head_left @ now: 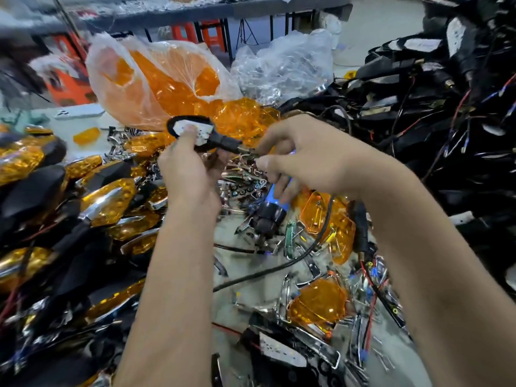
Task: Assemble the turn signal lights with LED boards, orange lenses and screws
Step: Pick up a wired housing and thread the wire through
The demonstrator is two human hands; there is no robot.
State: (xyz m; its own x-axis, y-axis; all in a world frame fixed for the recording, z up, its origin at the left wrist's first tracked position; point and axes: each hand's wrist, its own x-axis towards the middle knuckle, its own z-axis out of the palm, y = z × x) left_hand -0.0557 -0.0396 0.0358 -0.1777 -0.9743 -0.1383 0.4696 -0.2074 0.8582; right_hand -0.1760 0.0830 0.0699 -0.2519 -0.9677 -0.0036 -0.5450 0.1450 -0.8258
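Pinching its LED board under the thumb, the left hand (190, 166) holds a black housing (192, 129). Its stem is gripped by the right hand's (304, 155) curled fingers (269, 163), a blue screwdriver (272, 202) tucked beneath

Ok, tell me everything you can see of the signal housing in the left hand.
The housing is black, matte plastic by its look, with an oval rim and a stem slanting down to the right. A white LED board sits inside; no orange lens on it. The left hand holds it up, thumb pressing the board. The right hand pinches at the stem's end.
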